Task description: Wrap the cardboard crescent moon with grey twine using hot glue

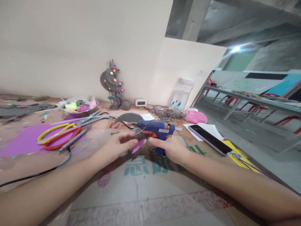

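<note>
In my right hand (pixel 170 147) is a blue hot glue gun (pixel 152 126) with an orange trigger, its nozzle pointing left. My left hand (pixel 123 142) has its fingers closed at the lower end of a grey crescent (pixel 129 117) that looks wrapped in yarn. A small purple-pink piece (pixel 138 146) sticks out below my left thumb; I cannot tell whether it is attached to the crescent. The glue gun lies across the front of the crescent and hides part of it. Under both hands is a printed cardboard sheet (pixel 141 194).
Scissors with yellow and red handles (pixel 62 138) lie on purple sheets (pixel 21 141) at left, near a bowl of bright pieces (pixel 78 106). Behind stand a decorated moon ornament (pixel 113 83), a small timer (pixel 141 102), grey yarn (pixel 168 115) and a bottle (pixel 181 95). A phone (pixel 209 139) lies right.
</note>
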The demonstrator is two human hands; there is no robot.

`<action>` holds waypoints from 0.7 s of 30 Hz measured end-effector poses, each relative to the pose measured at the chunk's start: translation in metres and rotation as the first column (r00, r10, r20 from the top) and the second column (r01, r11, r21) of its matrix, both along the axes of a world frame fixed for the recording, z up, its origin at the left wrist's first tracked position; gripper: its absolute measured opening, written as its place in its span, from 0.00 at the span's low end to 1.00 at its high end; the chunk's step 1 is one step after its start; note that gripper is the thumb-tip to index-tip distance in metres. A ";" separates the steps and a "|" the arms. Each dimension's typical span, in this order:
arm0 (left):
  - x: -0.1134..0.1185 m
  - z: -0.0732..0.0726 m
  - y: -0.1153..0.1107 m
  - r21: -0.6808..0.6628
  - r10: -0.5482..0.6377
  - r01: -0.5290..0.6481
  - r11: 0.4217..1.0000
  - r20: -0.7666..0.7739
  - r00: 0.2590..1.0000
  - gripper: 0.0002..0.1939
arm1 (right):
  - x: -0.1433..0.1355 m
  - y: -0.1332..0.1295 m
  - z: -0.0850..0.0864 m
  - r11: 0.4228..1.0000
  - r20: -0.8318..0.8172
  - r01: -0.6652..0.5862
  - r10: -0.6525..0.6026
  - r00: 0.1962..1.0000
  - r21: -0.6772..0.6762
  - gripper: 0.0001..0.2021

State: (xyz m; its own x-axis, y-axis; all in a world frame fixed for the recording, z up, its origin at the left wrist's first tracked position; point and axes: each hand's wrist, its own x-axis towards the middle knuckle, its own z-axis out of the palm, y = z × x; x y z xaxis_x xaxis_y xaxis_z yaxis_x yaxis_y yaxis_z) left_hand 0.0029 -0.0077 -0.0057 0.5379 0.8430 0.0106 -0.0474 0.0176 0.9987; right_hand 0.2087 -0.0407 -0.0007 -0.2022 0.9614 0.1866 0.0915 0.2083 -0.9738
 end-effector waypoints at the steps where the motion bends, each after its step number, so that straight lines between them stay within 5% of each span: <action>1: 0.000 0.001 -0.002 0.033 -0.002 0.003 0.999 -0.025 1.000 0.10 | 0.000 -0.001 -0.001 1.000 0.000 -0.012 0.012 1.000 -0.007 0.15; 6: -0.003 0.001 0.000 0.157 0.100 -0.079 0.984 -0.128 0.987 0.13 | -0.002 -0.003 0.003 0.998 -0.087 -0.052 0.056 0.995 0.044 0.11; 12: -0.005 0.005 0.001 0.265 0.195 -0.139 0.954 -0.195 0.961 0.15 | 0.002 -0.003 0.011 0.994 0.012 0.072 -0.073 0.997 0.081 0.08; 21: -0.005 0.000 0.001 0.248 0.129 -0.073 0.966 -0.219 0.967 0.14 | -0.004 -0.012 0.011 0.997 0.018 -0.072 0.072 0.997 -0.016 0.10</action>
